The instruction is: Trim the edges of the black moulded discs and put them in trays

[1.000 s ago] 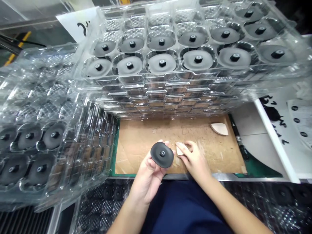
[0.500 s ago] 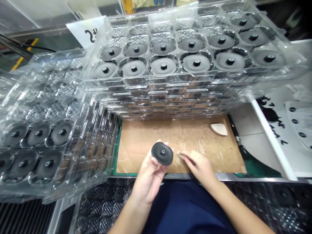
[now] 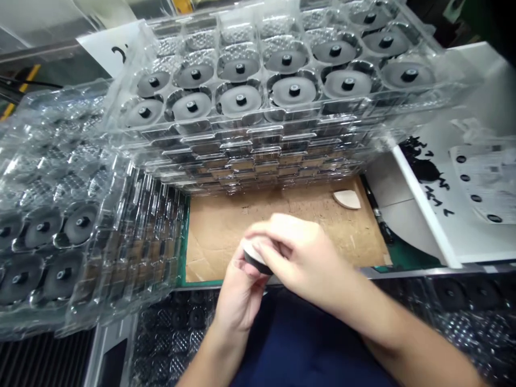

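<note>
My left hand (image 3: 237,298) holds a round black disc (image 3: 253,259) from below, over the near edge of a brown cardboard sheet (image 3: 217,231). My right hand (image 3: 304,258) lies across the top of the disc with its fingers curled over it, hiding most of it. Both hands are a little blurred. A pale wedge-shaped piece (image 3: 346,200) lies on the cardboard at the far right, apart from both hands.
A tall stack of clear plastic trays (image 3: 258,156) stands behind the cardboard, its top tray full of grey discs (image 3: 241,100). More clear trays with black discs (image 3: 76,223) lie at the left. A white shelf (image 3: 463,215) with papers is at the right.
My right hand left the cardboard and moved left onto the disc, covering it. The left hand stayed in place with the disc. The camera view shifted a little to the right.
</note>
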Demonstrator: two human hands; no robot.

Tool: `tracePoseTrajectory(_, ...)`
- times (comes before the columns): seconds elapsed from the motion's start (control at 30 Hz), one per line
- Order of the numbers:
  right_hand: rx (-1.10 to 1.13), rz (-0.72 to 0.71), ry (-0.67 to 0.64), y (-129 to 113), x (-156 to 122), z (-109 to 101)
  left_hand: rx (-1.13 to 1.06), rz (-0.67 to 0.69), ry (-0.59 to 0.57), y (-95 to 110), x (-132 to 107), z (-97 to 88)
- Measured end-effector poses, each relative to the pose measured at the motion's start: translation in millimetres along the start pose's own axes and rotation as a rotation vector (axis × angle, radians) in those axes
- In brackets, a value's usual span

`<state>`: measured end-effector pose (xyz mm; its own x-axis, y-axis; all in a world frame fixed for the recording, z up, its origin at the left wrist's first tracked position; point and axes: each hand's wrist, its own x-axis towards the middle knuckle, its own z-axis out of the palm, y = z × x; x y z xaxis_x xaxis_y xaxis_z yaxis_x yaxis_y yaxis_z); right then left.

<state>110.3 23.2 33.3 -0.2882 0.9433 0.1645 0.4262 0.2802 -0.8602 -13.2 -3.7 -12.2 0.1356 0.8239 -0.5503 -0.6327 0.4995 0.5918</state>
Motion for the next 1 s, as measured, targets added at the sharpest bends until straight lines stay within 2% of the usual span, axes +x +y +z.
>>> tracePoseTrajectory(0.07,0.026,-0.027,0.149,1,-4,2,0.018,-0.001,-0.036,2,-1,0.0)
tracePoseTrajectory(0.1,0.062,-0.034,0.151,1,-6,1,0.026,-0.012,-0.037,3,-2,-0.1)
tracePoseTrajectory(0.2,0.134,0.008,-0.074,-1,-10,-5,0.027,-0.039,0.006,5,-3,0.2)
tracePoseTrajectory(0.23,0.123,0.028,-0.102,-1,-9,-7,0.030,-0.040,0.016,5,-3,0.7)
tracePoseTrajectory(0.27,0.100,0.034,-0.071,-1,-8,-7,0.038,-0.037,0.015,5,-2,1.4)
tracePoseTrajectory(0.37,0.059,-0.034,0.141,-2,-8,-6,0.064,-0.039,-0.025,5,-3,2.4)
tracePoseTrajectory(0.4,0.078,-0.051,0.148,-2,-9,-6,0.065,-0.039,-0.030,6,-4,2.2)
tracePoseTrajectory(0.53,0.149,0.028,-0.112,-3,-11,-9,0.048,-0.035,0.018,10,-6,3.0)
tracePoseTrajectory(0.6,0.115,0.032,-0.045,-3,-7,-8,0.055,-0.039,-0.006,9,-6,6.1)
tracePoseTrajectory(0.67,0.086,-0.039,0.095,-4,-4,-7,0.065,-0.057,-0.054,7,-7,9.1)
tracePoseTrajectory(0.7,0.093,-0.070,0.121,-4,-4,-7,0.064,-0.064,-0.066,6,-7,9.8)
tracePoseTrajectory(0.73,0.113,-0.083,0.101,-3,-6,-8,0.054,-0.066,-0.065,6,-7,9.7)
tracePoseTrajectory(0.83,0.149,0.000,-0.114,2,-18,-22,0.009,-0.072,-0.045,7,-8,6.8)
tracePoseTrajectory(0.9,0.069,0.067,-0.158,6,-26,-33,-0.007,-0.071,-0.046,8,-7,6.1)
tracePoseTrajectory(1.0,-0.156,0.048,-0.014,7,-31,-37,-0.004,-0.004,-0.012,9,-4,9.4)
